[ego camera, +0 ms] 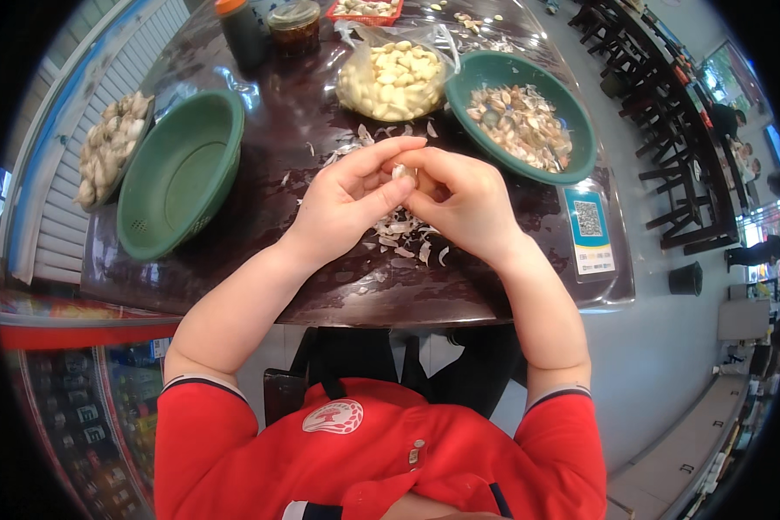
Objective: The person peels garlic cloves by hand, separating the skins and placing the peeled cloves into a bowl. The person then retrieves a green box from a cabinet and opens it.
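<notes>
Close together over the dark table (338,286), both my hands grip one small garlic clove (402,173), with whitish skin showing on it. My left hand (351,201) has its thumb against the clove's near side. From the other side my right hand (465,195) pinches it between thumb and fingers; part of the clove is hidden behind them. Loose garlic skins (400,231) lie scattered on the table beneath my hands. Just beyond stands a clear plastic bag (357,81) full of peeled garlic cloves (403,71).
A green plastic basin (182,162) stands at left, beside whole garlic bulbs (114,143). At right, another green basin (517,68) holds garlic skins and cloves. A code card (588,231), a dark bottle (242,36), a lidded jar (294,29) and a red basket (367,19) are also on the table.
</notes>
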Demonstrator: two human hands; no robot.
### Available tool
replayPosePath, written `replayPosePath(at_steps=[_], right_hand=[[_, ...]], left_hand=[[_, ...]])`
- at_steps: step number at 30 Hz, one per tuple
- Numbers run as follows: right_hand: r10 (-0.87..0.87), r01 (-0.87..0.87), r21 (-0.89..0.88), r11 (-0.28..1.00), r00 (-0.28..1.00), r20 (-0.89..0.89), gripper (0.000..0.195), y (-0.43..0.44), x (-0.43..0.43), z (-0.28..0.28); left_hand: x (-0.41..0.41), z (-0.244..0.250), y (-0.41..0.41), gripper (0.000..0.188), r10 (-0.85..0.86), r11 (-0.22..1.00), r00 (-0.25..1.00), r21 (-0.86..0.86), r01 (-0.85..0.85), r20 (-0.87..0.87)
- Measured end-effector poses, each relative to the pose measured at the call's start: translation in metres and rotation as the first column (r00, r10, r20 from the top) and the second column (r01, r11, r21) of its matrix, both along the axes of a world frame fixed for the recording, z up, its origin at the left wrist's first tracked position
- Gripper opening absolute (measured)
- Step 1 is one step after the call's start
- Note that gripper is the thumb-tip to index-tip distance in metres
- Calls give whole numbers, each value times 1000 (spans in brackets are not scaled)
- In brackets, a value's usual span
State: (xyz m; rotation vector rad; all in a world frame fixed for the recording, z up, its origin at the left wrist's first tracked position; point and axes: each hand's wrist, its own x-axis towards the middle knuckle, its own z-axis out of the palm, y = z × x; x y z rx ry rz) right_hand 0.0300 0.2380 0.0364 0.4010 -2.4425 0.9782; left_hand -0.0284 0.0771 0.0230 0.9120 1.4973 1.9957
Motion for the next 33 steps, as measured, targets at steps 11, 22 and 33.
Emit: replayPosePath(at_steps=[11, 22, 33], right_hand=[[96, -109, -103, 989, 988, -122, 13, 8, -4, 11], [-3, -8, -113, 994, 995, -95, 8, 6, -2, 11], [188, -58, -542, 838, 964, 187, 8, 8, 2, 11]], left_hand=[[-1, 2, -2, 18, 250, 960, 952, -79, -267, -179], [-6, -5, 2, 15, 276, 961, 934, 64, -268, -225], [-12, -3, -7, 20, -103, 994, 954, 74, 85, 282]])
